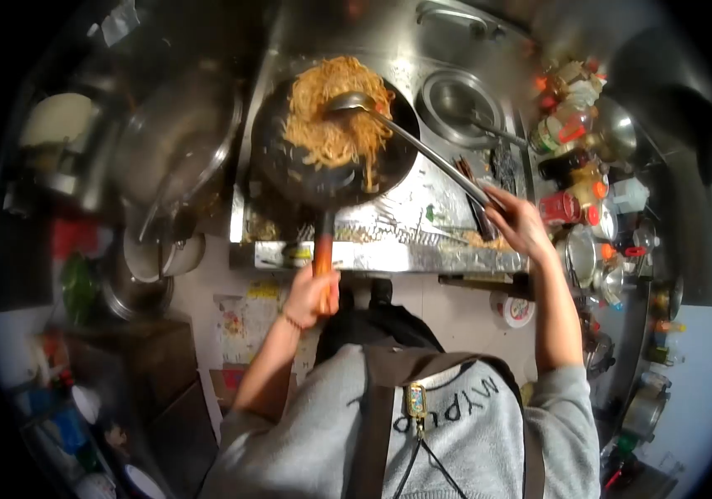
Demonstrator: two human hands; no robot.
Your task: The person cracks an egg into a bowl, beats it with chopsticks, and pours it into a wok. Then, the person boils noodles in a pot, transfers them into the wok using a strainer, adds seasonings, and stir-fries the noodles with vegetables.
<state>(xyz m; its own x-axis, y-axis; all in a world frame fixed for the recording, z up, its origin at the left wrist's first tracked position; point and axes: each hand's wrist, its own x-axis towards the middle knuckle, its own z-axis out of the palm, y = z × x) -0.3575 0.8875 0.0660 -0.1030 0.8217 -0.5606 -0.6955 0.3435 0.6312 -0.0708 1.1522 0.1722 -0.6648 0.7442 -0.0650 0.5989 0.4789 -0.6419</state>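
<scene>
My left hand is closed round the orange-brown wooden handle of a dark wok, which sits over the stove. In my right hand is the long metal handle of a ladle. The ladle's bowl rests against a heap of noodles in the wok, its rounded back facing up. Most of the noodles lie toward the wok's far side, with a few strands trailing to the near right.
Right of the wok, a metal pot holds another long-handled utensil. Bottles and jars, including a red-labelled jar, crowd the right side. A large pan stands to the left. The stove's metal front edge runs before me.
</scene>
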